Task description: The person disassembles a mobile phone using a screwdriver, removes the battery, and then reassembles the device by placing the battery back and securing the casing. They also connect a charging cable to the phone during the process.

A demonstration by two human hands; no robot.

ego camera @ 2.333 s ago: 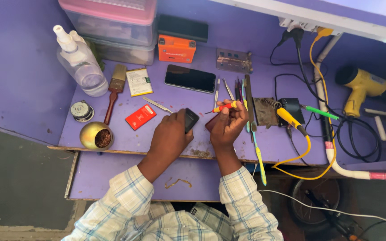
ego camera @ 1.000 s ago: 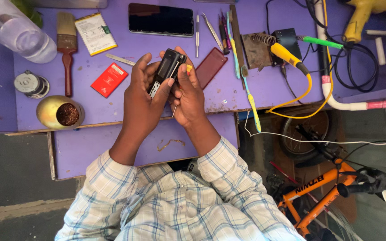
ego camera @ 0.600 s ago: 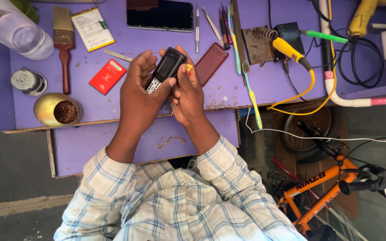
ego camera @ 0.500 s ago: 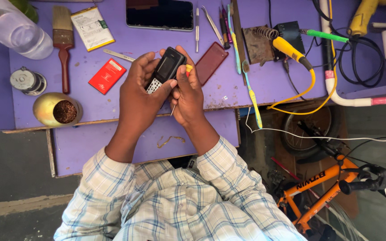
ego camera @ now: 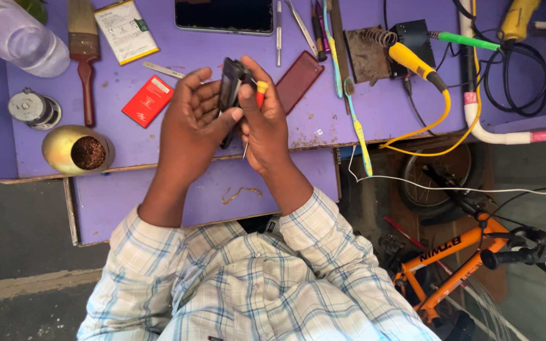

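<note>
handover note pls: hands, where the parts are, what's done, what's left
Left hand: holds the small black phone on edge above the purple bench.
Right hand: grips a small screwdriver, red and yellow handle, thin tip pointing down, and also steadies the phone.
On the bench: dark red back cover right of the hands, red card left, yellow soldering iron, brush.
Done: the cover appears to be off.
Left: cannot tell the screw state; the phone is not reassembled.

Glossy black plastic phone, matt painted wooden table
</note>
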